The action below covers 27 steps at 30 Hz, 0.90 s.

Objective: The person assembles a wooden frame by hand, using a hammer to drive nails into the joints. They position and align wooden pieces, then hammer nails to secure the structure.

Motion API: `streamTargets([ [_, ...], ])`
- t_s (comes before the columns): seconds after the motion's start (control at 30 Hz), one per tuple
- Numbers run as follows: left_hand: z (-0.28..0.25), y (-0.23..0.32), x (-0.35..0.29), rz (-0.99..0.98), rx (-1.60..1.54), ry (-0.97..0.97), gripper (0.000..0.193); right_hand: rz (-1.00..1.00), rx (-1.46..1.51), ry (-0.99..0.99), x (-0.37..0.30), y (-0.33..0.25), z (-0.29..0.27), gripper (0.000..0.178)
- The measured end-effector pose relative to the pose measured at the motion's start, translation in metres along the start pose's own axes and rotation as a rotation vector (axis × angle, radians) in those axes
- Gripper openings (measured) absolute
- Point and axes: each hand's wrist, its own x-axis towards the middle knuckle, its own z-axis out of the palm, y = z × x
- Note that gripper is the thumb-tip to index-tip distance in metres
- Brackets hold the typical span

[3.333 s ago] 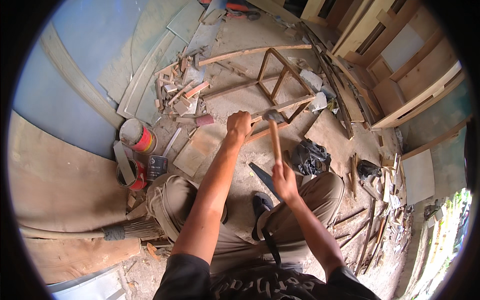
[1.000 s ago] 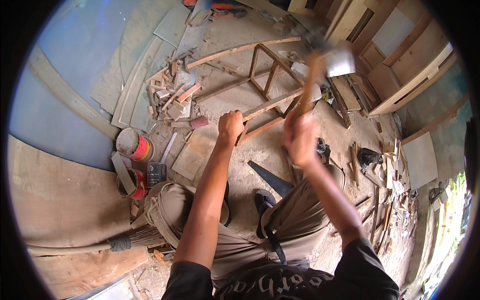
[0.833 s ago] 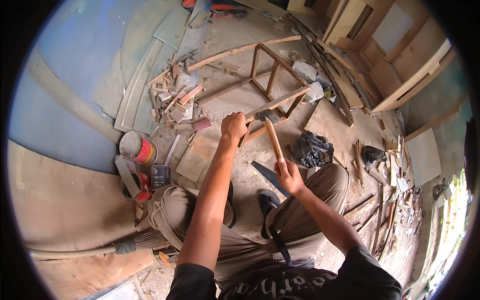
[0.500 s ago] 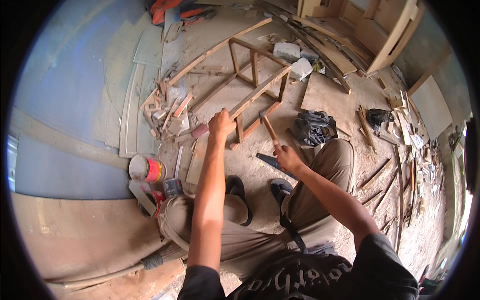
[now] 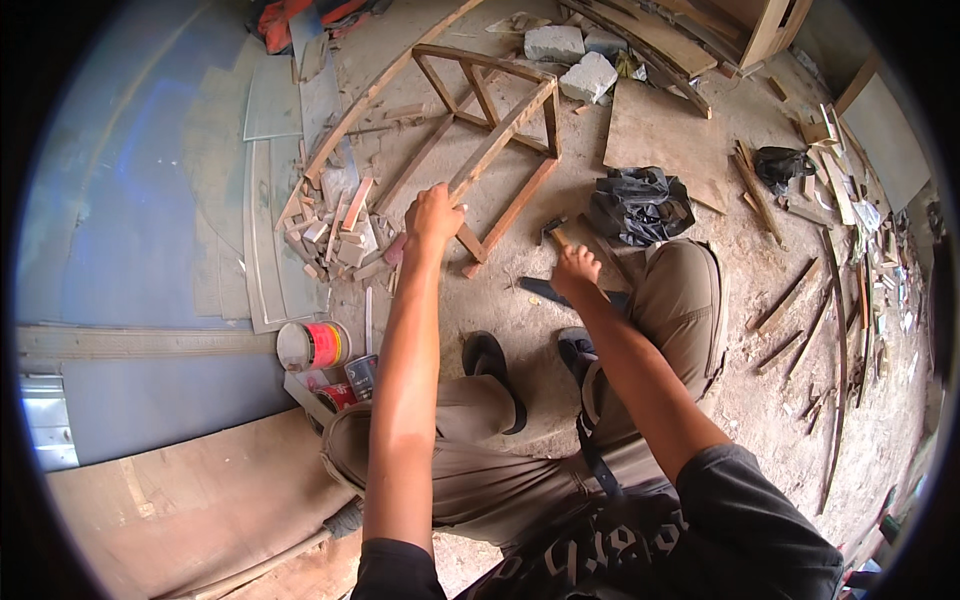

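A wooden frame [image 5: 505, 135] of narrow brown bars lies tilted on the floor ahead of me. My left hand [image 5: 434, 214] is closed around the near end of its upper bar. To the right of that end, my right hand [image 5: 576, 268] grips a hammer [image 5: 558, 236] by its wooden handle. The hammer's dark head stands apart from the frame, above the floor. Partly beneath my right hand and forearm lies a dark-bladed handsaw [image 5: 541, 291]; its far portion is hidden by the arm and knee.
A black plastic bag [image 5: 640, 205] sits by my right knee. Wood offcuts [image 5: 345, 235] are heaped left of the frame, with cans [image 5: 322, 345] nearer me. White blocks [image 5: 588, 78] stand behind the frame. Loose strips [image 5: 790, 295] litter the right side.
The hammer has swung away from the frame, and its handle now looks much shorter in view. My left hand keeps its hold on the frame. The whole view has shifted slightly.
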Motion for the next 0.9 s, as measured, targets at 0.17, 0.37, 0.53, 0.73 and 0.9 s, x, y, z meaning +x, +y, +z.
streamTargets([
  [0.17,-0.028,0.005,0.014,0.112,0.004,0.003,0.052,-0.021,0.414,-0.151,0.013,-0.034,-0.015,0.059],
  [0.37,-0.093,0.009,0.051,0.145,0.092,0.073,0.047,0.047,0.786,-0.366,0.046,-0.05,0.007,0.068],
  [0.53,-0.12,0.025,0.073,-0.003,-0.266,-0.113,0.033,0.4,1.509,-0.452,0.083,-0.067,0.047,0.096],
  [0.73,-0.142,0.008,0.091,-0.086,-0.426,-0.153,0.041,0.145,2.11,-0.42,0.122,-0.095,0.023,0.073],
  [0.9,-0.174,-0.001,0.088,-0.169,-0.528,-0.212,0.041,0.198,2.121,-0.053,0.125,-0.107,-0.018,0.034],
])
